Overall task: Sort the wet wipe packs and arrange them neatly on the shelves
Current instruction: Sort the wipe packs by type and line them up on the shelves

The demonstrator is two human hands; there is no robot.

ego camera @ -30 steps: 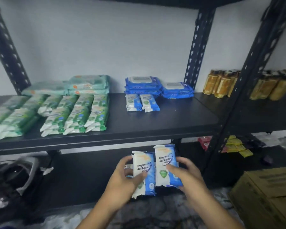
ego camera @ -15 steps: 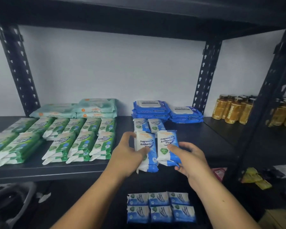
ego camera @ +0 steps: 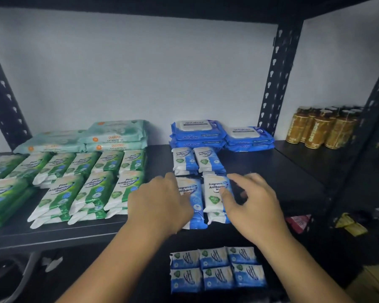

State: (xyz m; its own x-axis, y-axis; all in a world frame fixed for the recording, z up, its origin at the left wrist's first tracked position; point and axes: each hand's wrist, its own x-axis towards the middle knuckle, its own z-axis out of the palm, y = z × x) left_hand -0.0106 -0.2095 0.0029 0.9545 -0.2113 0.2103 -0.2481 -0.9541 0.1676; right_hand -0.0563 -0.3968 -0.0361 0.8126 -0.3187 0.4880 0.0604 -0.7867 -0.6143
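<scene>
While my two hands are reaching over the black metal shelf board [ego camera: 271, 171] at frame centre, my left hand [ego camera: 160, 204] is lying flat, fingers loosely spread, on the left blue-and-white "Fragrance Free Antibacterial" wipe pack [ego camera: 192, 200]. My right hand [ego camera: 252, 204] is resting half-open, its thumb pressing the right blue-and-white wipe pack [ego camera: 213, 193]; neither hand is closing around a pack. Both packs are lying side by side near the shelf's front edge, each apparently on another pack beneath. Just behind them two matching small blue packs [ego camera: 196, 160] are sitting, and behind those, the large blue "antabax" packs [ego camera: 197, 133]. Green-and-white "Pine" wipe packs [ego camera: 92, 184] are filling the left of the frame, with pale mint packs [ego camera: 116, 136] behind. Six small blue packs [ego camera: 217, 268] are lying on the lower shelf, lower centre.
</scene>
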